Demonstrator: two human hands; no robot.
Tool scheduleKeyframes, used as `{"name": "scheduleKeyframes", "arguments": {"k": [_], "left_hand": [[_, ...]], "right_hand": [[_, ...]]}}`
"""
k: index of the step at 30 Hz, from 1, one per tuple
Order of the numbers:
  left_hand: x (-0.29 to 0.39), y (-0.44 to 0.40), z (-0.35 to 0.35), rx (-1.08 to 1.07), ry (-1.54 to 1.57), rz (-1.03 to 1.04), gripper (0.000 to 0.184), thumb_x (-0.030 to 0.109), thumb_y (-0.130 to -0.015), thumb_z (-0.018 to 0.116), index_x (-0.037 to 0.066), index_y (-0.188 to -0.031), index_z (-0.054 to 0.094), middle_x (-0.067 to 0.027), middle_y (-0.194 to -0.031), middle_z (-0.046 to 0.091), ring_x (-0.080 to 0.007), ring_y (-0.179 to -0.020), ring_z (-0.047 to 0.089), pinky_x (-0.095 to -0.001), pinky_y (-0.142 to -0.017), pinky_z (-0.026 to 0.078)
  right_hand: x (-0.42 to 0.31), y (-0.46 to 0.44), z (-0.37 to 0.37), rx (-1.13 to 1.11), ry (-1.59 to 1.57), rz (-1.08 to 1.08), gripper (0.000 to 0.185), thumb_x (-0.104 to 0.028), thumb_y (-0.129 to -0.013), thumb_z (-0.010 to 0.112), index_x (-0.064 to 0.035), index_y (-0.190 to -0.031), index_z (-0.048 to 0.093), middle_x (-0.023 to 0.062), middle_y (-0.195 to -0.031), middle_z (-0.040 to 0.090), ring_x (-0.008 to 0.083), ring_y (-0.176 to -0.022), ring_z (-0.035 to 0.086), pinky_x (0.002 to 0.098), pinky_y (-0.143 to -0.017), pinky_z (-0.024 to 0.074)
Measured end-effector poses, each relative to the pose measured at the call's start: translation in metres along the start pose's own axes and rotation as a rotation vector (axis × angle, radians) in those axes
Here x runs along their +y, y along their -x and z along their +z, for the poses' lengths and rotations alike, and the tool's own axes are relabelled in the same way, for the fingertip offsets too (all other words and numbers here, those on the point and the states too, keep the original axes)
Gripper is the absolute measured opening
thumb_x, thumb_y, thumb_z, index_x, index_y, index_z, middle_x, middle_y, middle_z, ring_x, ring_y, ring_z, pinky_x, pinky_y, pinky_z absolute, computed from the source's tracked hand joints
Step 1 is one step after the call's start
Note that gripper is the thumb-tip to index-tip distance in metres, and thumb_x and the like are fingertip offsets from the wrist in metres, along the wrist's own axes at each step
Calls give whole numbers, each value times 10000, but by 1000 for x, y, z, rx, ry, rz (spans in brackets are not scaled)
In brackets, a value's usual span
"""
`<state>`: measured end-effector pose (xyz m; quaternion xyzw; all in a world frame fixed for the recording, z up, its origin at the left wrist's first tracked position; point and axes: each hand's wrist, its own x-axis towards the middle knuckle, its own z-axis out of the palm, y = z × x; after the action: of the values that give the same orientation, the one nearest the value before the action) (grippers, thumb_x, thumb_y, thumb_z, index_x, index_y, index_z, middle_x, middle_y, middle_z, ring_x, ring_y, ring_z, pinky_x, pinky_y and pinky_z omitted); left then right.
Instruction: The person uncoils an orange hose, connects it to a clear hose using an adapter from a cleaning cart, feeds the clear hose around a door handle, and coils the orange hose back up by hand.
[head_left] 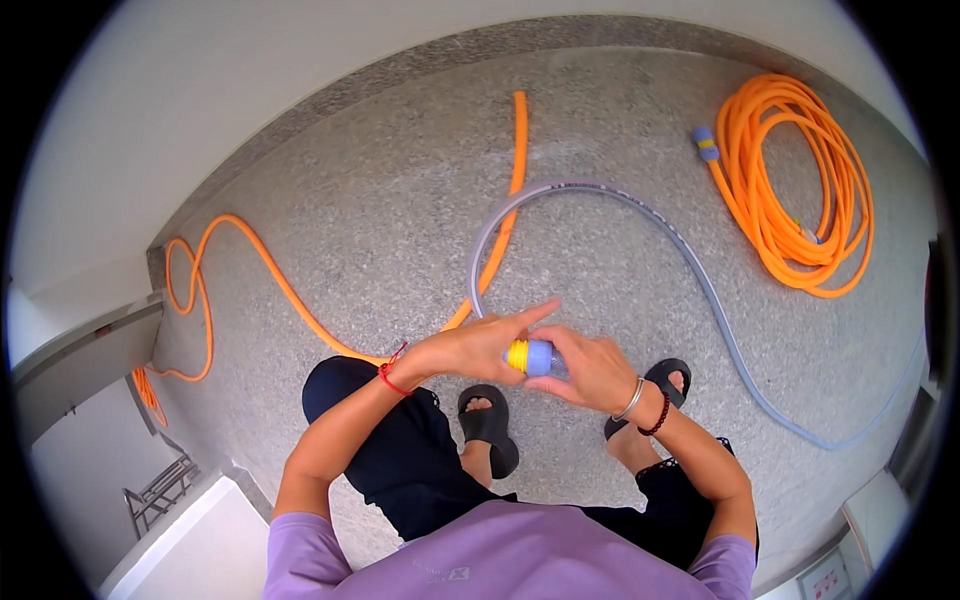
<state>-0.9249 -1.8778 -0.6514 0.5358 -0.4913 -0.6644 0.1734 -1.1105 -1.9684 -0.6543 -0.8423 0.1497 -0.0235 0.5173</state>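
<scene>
A blue and yellow hose connector [538, 357] is between my two hands, above the floor in front of my legs. My right hand [592, 372] is closed round its blue end, thumb and fingers on opposite sides. A small clear part shows beside the blue end, partly covered by the fingers. My left hand [468, 347] is at the yellow ring, one digit stretched out and the other fingers curled. The grey hose [590, 187] loops over the floor and runs in behind my left hand; its end is hidden there.
An orange hose [283, 285] winds over the floor from the left, passing under the grey hose. At the upper right lies a coiled orange hose [742, 190] with a blue and yellow connector [706, 144]. A metal rack [162, 492] stands lower left. Walls border the floor.
</scene>
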Motion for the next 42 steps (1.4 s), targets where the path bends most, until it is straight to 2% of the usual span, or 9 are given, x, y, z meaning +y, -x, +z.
{"name": "scheduleKeyframes", "arguments": {"k": [10,12,15,21,26,31,37,39,42], "left_hand": [[8,-1,14,13,-181,-62,886,52,-658,631,82,-1403,151,-211,-939,589,-326,-769,584,-348,-706,448],[-1,0,9,101,-185,20,883,64,-660,632,69,-1400,151,-208,-942,592,-315,-788,589,-344,-719,448],[-5,-2,-1,80,-46,-91,882,89,-650,644,35,-1389,166,-197,-950,600,-285,-826,594,-329,-746,446],[-2,1,-2,-13,-1,-119,657,158,-673,634,-27,-1257,398,-141,-878,610,-228,-796,592,-287,-721,452],[6,1,4,-111,245,-401,286,238,-662,636,-44,-684,593,-83,-567,569,-193,-577,592,-307,-571,475],[-1,0,20,25,-76,-272,258,224,-656,636,-14,-747,597,-87,-615,603,-215,-554,599,-301,-533,473],[-1,-5,38,284,-755,-58,273,197,-593,699,26,-743,548,-118,-663,606,-284,-626,615,-332,-524,465],[-10,-6,46,322,-836,30,295,200,-584,714,36,-752,535,-107,-671,602,-287,-630,614,-344,-516,459],[-10,-7,49,327,-862,95,306,196,-592,720,43,-772,525,-110,-692,595,-296,-611,607,-358,-503,455]], "right_hand": [[28,0,10,-548,-754,580,517,-479,-799,566,-41,-1069,509,112,-712,605,244,-580,596,303,-528,453],[6,3,8,64,52,58,459,-356,-756,640,-60,-1086,518,103,-886,602,215,-742,591,289,-658,443],[1,2,4,133,474,-206,566,-307,-660,698,-53,-1125,498,67,-950,549,178,-824,556,292,-701,404],[17,8,14,95,446,-263,536,-233,-647,685,-65,-1123,502,30,-830,517,151,-755,533,289,-661,380],[12,7,16,128,499,-291,386,-196,-686,618,-75,-1039,521,21,-763,477,137,-703,515,269,-621,365],[15,-1,34,134,648,-150,217,-162,-693,578,-72,-878,508,25,-708,458,128,-637,509,257,-576,363],[26,-22,22,-250,431,62,504,-342,-594,723,-35,-941,524,96,-733,578,236,-605,588,333,-544,435],[42,-36,20,-877,87,225,530,-427,-625,696,-13,-904,522,131,-716,614,244,-625,620,331,-536,468],[55,-34,20,-977,-365,322,582,-448,-648,672,-11,-999,516,146,-701,625,260,-619,628,344,-530,472]]}}
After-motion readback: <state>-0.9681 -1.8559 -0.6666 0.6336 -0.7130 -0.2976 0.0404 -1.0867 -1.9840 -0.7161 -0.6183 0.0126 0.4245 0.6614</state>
